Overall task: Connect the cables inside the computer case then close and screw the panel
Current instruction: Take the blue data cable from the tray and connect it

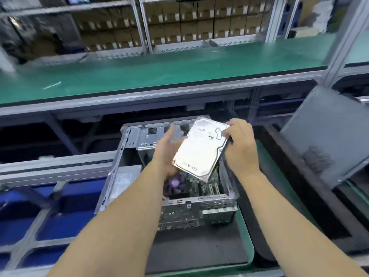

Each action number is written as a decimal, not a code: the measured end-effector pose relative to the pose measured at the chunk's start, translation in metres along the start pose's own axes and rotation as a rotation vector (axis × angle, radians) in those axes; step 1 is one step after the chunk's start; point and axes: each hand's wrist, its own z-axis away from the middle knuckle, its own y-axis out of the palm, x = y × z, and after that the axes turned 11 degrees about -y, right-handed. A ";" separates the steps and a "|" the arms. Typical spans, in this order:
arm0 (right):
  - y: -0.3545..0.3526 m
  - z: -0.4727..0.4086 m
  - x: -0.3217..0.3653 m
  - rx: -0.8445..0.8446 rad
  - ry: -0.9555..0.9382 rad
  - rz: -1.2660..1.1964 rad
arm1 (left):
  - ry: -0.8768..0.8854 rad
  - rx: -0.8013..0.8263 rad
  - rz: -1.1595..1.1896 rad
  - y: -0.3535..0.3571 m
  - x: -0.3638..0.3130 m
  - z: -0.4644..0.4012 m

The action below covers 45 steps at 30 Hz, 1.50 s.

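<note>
**Case open, drive held above the board**

Case (127,156) lies open on its side directly under both hands, its lid off; the grey panel (327,140) leans well to the right of the right hand (239,144). That hand pinches the drive (201,148) at its far right corner, fingers curled round the edge. The left hand (167,154) cups the drive's left edge from beneath, fingers spread and relaxed.

Biggest risk, as I judge it: the drive hangs tilted over the motherboard (191,188), held only at its edges. A slip would drop it onto the fan (175,184) just below the left hand, or onto the connectors. Motion blur suggests the hands are moving quickly, which would make that likelier.

No cables can be made out clearly, so whether any are connected cannot be told. The drive itself blocks sight and reach into the bay beyond the hands. The green bench (159,76) stands further off.
</note>
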 end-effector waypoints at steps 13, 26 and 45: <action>0.060 0.021 0.029 0.435 1.544 -0.944 | 0.176 -0.258 -0.490 -0.054 0.017 0.033; 0.057 0.030 0.030 -0.039 1.636 -1.239 | 0.397 -0.809 -1.055 -0.049 0.015 0.003; 0.081 0.033 0.056 -0.209 1.800 -0.759 | 0.202 -0.624 -0.062 -0.044 0.035 -0.068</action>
